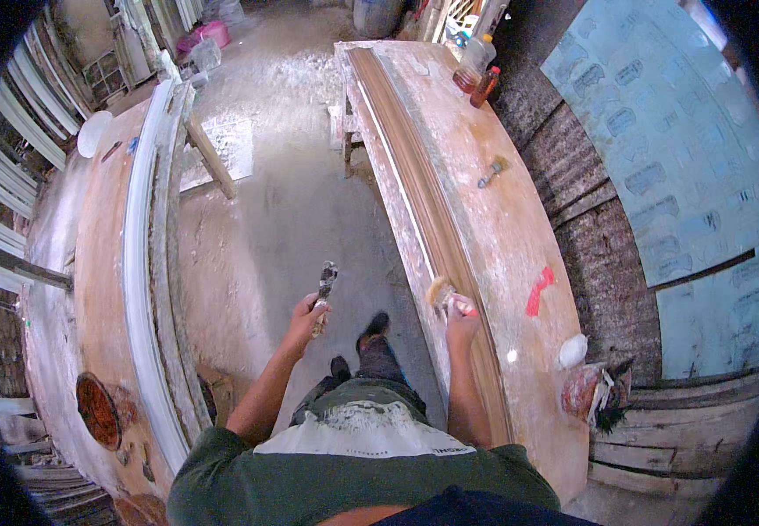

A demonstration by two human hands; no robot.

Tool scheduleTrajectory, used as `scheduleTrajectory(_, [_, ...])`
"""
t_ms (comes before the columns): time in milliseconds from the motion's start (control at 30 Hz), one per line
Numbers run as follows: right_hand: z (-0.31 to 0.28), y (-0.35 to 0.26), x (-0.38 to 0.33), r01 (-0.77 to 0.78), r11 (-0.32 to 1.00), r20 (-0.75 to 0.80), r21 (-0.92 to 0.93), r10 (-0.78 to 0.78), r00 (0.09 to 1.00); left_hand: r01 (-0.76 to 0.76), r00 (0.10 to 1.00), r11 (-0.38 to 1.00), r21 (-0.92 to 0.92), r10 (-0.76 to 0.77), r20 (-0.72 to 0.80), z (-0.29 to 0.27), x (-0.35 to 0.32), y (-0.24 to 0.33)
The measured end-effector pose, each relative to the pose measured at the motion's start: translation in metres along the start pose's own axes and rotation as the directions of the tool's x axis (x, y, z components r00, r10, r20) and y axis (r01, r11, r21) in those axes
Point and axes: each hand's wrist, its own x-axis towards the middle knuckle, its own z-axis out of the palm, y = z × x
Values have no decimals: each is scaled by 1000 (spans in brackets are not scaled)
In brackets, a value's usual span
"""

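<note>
Green shirt (pixel 309 480), nearest. Right hand (pixel 462 323): fingers closed on 1 brush (pixel 439 291) at the left edge of the brown moulding (pixel 420 167), which lies on a table (pixel 520 228). Left hand (pixel 306 321): closed round 1 dark-tipped tool (pixel 327 277), left of moulding. Moulding: brown along most of its visible length, left edge white; apparently well advanced, edge remaining. 2 bottles (pixel 485 86), right of its far end: reddish-brown liquid. 1 bucket (pixel 99 410), far left of moulding: orange-brown inside.

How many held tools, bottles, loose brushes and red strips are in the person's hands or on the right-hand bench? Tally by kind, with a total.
Held tools: 2, dark tool in left hand, tan brush in right hand
Bottles: 2, yellow-capped bottle and red bottle
Loose brush: 1
Red strip: 1
Total: 6
</note>
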Motion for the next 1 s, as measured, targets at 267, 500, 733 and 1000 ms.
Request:
scheduleTrajectory(267, [103, -10, 145, 41, 998, -25, -50, -43, 999, 112, 994, 992, 65, -112, -6, -20, 142, 34])
scheduleTrajectory(500, [259, -89, 274, 36, 999, 46, 36, -37, 998, 158, 984, 987, 27, -156, -82, -28, 291, 150])
scheduleTrajectory(733, [411, -123, 433, 162, 978, -3, -132, -164, 987, 1, 994, 997, -75, -9, -109, -33, 441, 275])
scheduleTrajectory(1000, [574, -190, 563, -33, 999, -6, -19, 33, 999, 83, 995, 992, -97, -87, -40, -63, 565, 319])
